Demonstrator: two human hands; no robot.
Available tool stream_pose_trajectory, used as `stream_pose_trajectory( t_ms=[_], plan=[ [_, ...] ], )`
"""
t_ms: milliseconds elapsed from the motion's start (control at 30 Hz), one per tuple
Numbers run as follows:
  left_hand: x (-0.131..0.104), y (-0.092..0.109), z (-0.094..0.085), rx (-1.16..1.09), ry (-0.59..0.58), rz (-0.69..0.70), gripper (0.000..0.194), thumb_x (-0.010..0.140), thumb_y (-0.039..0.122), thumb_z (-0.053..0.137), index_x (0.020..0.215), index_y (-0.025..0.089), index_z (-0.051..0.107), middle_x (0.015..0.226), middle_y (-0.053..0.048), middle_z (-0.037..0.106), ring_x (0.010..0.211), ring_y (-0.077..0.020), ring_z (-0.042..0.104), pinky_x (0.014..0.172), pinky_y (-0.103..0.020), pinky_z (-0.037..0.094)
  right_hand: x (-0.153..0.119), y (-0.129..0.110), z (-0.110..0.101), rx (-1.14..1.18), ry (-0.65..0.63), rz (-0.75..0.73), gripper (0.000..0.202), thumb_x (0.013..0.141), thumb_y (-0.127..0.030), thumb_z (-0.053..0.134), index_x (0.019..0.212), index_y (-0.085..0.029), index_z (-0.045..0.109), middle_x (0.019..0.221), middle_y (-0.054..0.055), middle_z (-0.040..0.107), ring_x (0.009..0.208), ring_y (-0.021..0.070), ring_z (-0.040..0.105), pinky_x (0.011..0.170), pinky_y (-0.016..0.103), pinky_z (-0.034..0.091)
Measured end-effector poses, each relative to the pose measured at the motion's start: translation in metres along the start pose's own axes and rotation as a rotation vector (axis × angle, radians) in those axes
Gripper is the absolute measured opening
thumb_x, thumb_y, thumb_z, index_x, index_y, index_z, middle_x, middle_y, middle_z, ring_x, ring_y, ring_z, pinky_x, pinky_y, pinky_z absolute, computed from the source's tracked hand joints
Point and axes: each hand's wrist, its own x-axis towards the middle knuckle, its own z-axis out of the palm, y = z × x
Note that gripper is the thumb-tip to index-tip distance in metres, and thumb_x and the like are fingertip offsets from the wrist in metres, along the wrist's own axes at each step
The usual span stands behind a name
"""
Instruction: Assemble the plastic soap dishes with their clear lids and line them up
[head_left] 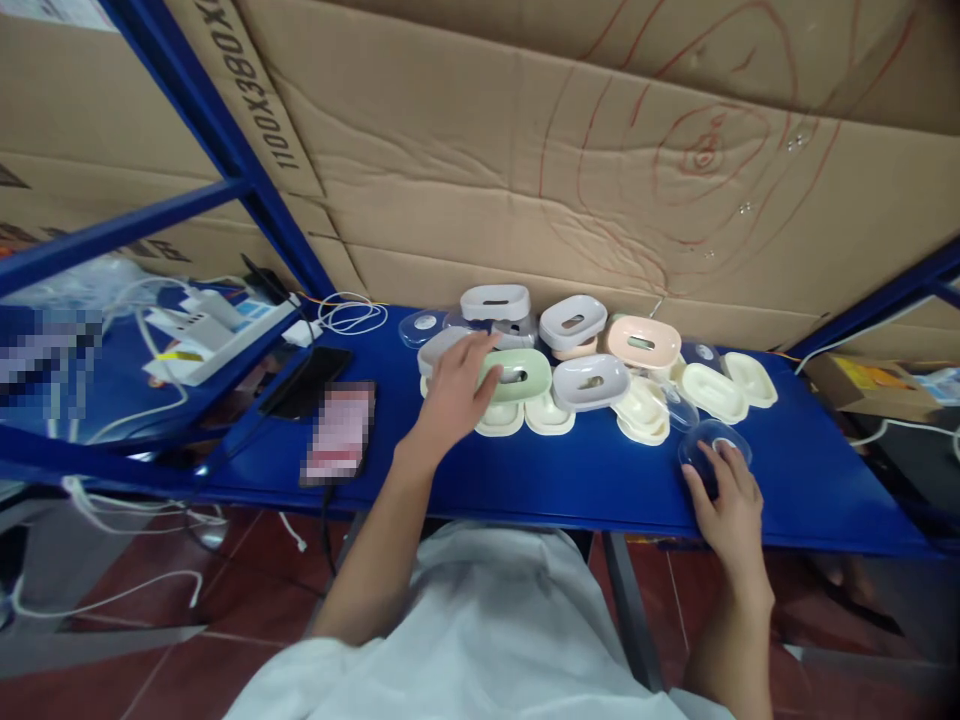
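My left hand (455, 393) rests at the left end of the pile, its thumb at the edge of a green oval dish (532, 376) with a slot; whether it grips the dish I cannot tell. To the right, my right hand (726, 500) has its fingers spread over a clear oval lid (697, 440) lying on the table. Between the hands are grey dishes (592, 382), a peach dish (643, 342) and several cream oval trays (714, 391).
The blue table (555, 490) backs onto a cardboard wall (465, 190). At the left lie a phone (339, 432), a black object (309, 384), white cables (352, 315) and a power strip (217, 345). A cardboard box (870, 388) stands at the right.
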Motion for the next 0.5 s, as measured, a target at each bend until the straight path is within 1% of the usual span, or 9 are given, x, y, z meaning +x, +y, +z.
stream_pose_trajectory(
  t_ms=[67, 100, 167, 200, 267, 367, 433, 500],
  plan=[
    [-0.028, 0.005, 0.003, 0.034, -0.029, 0.05, 0.053, 0.108, 0.046, 0.055, 0.156, 0.025, 0.051, 0.162, -0.016, 0.051, 0.151, -0.0337, 0.047, 0.123, -0.055, 0.04, 0.001, -0.005, 0.002, -0.024, 0.01, -0.016, 0.061, 0.107, -0.063, 0.043, 0.149, -0.023, 0.061, 0.165, 0.018, 0.049, 0.156, 0.0428, 0.041, 0.12, 0.073, 0.034],
    [-0.038, 0.005, 0.006, 0.083, -0.042, 0.063, 0.05, 0.105, 0.046, 0.06, 0.151, 0.025, 0.058, 0.16, -0.016, 0.052, 0.151, -0.0357, 0.048, 0.123, -0.057, 0.04, 0.004, -0.011, 0.002, -0.032, 0.016, -0.028, 0.059, 0.108, -0.06, 0.044, 0.149, -0.022, 0.061, 0.167, 0.018, 0.047, 0.158, 0.044, 0.037, 0.12, 0.075, 0.031],
    [-0.051, 0.002, 0.01, 0.179, -0.033, 0.08, 0.03, 0.104, 0.036, 0.063, 0.129, 0.024, 0.072, 0.147, -0.015, 0.063, 0.145, -0.0364, 0.053, 0.12, -0.057, 0.041, 0.011, -0.03, -0.003, -0.011, 0.026, -0.098, 0.051, 0.11, -0.053, 0.045, 0.149, -0.023, 0.061, 0.168, 0.017, 0.045, 0.16, 0.0434, 0.034, 0.121, 0.076, 0.029],
    [-0.055, 0.0, 0.011, 0.222, -0.028, 0.085, 0.022, 0.104, 0.031, 0.062, 0.12, 0.023, 0.075, 0.14, -0.014, 0.068, 0.139, -0.0354, 0.058, 0.117, -0.055, 0.043, 0.016, -0.044, -0.006, 0.015, 0.024, -0.164, 0.047, 0.111, -0.048, 0.046, 0.148, -0.024, 0.061, 0.167, 0.015, 0.048, 0.159, 0.0415, 0.036, 0.121, 0.073, 0.031],
    [-0.057, -0.003, 0.008, 0.287, -0.016, 0.106, 0.019, 0.105, 0.023, 0.058, 0.109, 0.022, 0.076, 0.128, -0.012, 0.073, 0.127, -0.0324, 0.065, 0.11, -0.05, 0.047, 0.025, -0.078, -0.011, 0.074, -0.033, -0.36, 0.039, 0.111, -0.038, 0.049, 0.147, -0.027, 0.062, 0.161, 0.012, 0.056, 0.154, 0.0353, 0.046, 0.121, 0.063, 0.038],
    [-0.061, -0.004, -0.006, 0.329, -0.02, 0.15, 0.021, 0.108, 0.023, 0.054, 0.107, 0.021, 0.074, 0.118, -0.009, 0.076, 0.114, -0.029, 0.069, 0.099, -0.044, 0.05, 0.034, -0.138, -0.006, 0.108, -0.21, -0.748, 0.038, 0.111, -0.029, 0.052, 0.147, -0.026, 0.062, 0.153, 0.009, 0.064, 0.146, 0.0279, 0.055, 0.122, 0.052, 0.04],
    [-0.065, -0.004, -0.014, 0.33, -0.027, 0.163, 0.02, 0.108, 0.025, 0.054, 0.111, 0.02, 0.074, 0.117, -0.01, 0.075, 0.111, -0.0286, 0.069, 0.095, -0.042, 0.05, 0.039, -0.175, 0.008, 0.107, -0.3, -0.963, 0.038, 0.111, -0.028, 0.052, 0.147, -0.022, 0.063, 0.151, 0.009, 0.065, 0.143, 0.0257, 0.057, 0.122, 0.048, 0.039],
    [-0.071, -0.006, -0.019, 0.351, -0.055, 0.167, 0.026, 0.107, 0.029, 0.057, 0.126, 0.019, 0.072, 0.122, -0.013, 0.073, 0.112, -0.0305, 0.068, 0.095, -0.043, 0.05, 0.042, -0.205, 0.028, 0.092, -0.328, -1.1, 0.04, 0.111, -0.034, 0.054, 0.147, -0.018, 0.062, 0.152, 0.012, 0.064, 0.139, 0.0266, 0.058, 0.119, 0.046, 0.041]
  ],
)
